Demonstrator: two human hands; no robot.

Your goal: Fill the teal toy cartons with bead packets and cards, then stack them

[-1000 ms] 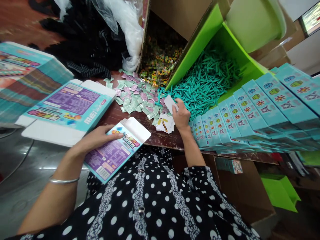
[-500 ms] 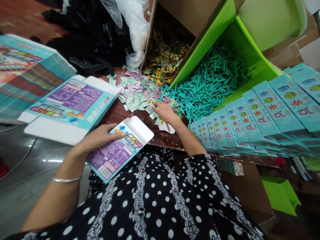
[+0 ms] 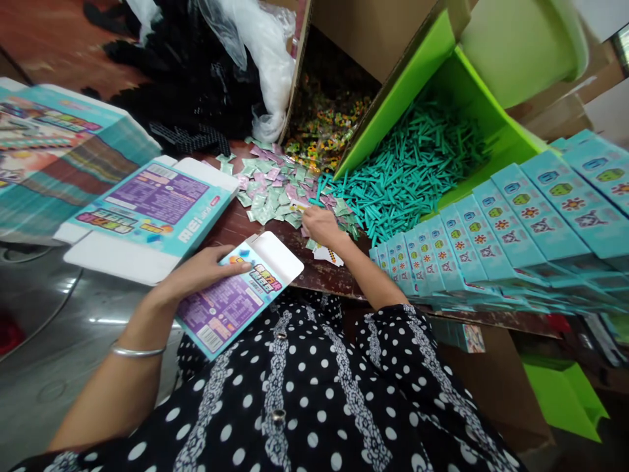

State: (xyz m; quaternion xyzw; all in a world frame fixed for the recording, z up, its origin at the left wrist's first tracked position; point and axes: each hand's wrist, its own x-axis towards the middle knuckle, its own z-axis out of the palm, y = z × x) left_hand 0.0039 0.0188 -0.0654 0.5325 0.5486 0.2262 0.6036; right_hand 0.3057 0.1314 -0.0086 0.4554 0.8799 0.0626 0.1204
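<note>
— Dark wooden worktop [image 3: 255, 229], what's at its near edge?
— Left hand [image 3: 196, 275] grips a small teal-and-purple printed carton [image 3: 236, 298], flap open.
— And the right hand [image 3: 319, 226]?
— Fingers curled into the heap of small pastel sachets [image 3: 270, 190] mid-worktop, beside teal plastic sticks [image 3: 413, 164]; whether it holds one, I cannot tell.

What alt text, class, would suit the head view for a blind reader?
The left hand holds an open teal box while the right hand reaches into small packets beside teal sticks in a green bin.
</note>
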